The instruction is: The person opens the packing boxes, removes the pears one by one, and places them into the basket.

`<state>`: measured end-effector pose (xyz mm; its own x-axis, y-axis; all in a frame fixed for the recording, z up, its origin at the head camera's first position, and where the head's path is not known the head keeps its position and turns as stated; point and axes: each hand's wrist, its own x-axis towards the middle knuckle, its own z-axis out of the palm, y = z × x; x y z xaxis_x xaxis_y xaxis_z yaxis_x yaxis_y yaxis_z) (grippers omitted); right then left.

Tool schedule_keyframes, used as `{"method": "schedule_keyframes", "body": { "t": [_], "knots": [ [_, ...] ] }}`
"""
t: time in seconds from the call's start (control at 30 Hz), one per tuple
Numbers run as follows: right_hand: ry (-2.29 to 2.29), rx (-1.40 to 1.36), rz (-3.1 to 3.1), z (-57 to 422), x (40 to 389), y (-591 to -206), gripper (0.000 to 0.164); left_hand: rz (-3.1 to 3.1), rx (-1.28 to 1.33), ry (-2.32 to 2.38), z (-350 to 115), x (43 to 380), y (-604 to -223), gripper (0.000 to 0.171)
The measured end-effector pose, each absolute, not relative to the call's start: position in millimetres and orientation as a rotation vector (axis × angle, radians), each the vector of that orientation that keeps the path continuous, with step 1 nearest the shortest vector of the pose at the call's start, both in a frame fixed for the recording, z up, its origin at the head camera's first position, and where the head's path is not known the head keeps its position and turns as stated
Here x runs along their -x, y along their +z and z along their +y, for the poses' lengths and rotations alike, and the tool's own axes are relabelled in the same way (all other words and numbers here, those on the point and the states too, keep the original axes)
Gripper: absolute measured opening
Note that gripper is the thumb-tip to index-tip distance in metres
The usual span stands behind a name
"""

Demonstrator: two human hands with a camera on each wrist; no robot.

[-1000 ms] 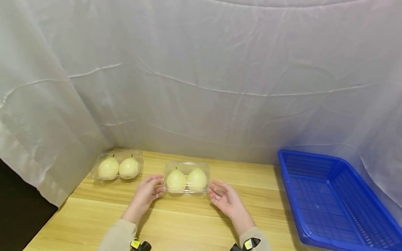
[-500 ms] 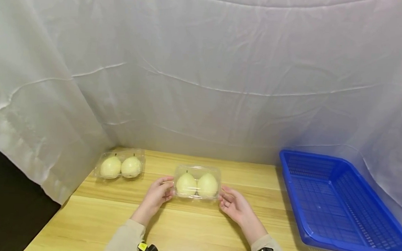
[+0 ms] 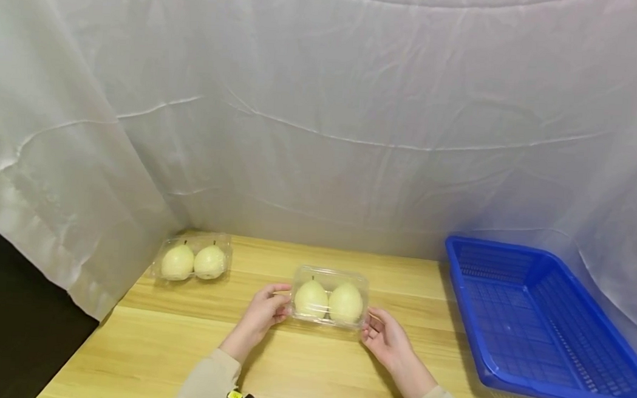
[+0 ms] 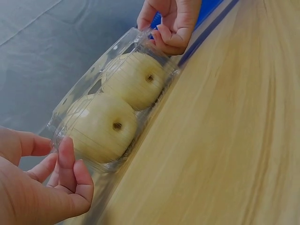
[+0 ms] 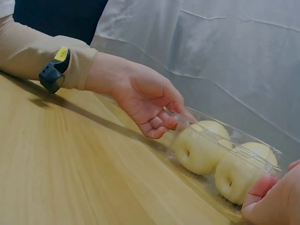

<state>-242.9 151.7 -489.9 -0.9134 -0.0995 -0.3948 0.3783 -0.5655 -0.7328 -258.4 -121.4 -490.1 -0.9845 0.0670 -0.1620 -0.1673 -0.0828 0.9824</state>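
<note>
A clear plastic clamshell box [image 3: 331, 274] with two pale yellow pears [image 3: 310, 299] side by side is in mid-table in the head view. My left hand [image 3: 262, 313] pinches its left end by the rim between thumb and fingers. At the opposite end, my right hand [image 3: 389, 338] grips the rim with curled fingers. The left wrist view shows the box [image 4: 126, 93] tilted in the frame between both hands, its lid closed over the pears. In the right wrist view, the box's lower edge is close over the wood, and my right hand [image 5: 276, 199] covers its near corner.
A second clear clamshell box [image 3: 198, 240] with two pears stands at the back left of the wooden table [image 3: 308, 369]. To the right is a blue plastic basket [image 3: 518, 333] with nothing inside. Grey cloth [image 3: 322, 132] hangs behind and at both sides.
Both hands and the box of pears between them have moved right and slightly nearer to me. My fingers have closed on the box's ends. The second box and the basket have stayed put.
</note>
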Motion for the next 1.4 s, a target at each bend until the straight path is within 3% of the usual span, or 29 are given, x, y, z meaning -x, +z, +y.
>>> {"method": "schedule_keyframes", "body": {
  "t": [0.23,0.57,1.13,1.4],
  "knots": [
    [-2.413,-0.37,1.53,164.1,246.4,-488.5,0.016,1.989,0.061,2.165,-120.9,257.3,-489.0,0.042],
    [-2.303,-0.294,1.796,175.0,265.5,-482.7,0.018,2.086,0.079,2.131,-126.4,256.2,-474.7,0.04],
    [-1.811,-0.068,2.453,162.2,283.5,-453.5,0.063,2.051,-0.044,2.233,-92.5,233.4,-440.4,0.031],
    [-1.591,-0.077,2.648,158.8,281.7,-455.3,0.071,1.832,-0.21,2.152,-68.0,218.5,-447.9,0.035]
  ]
}}
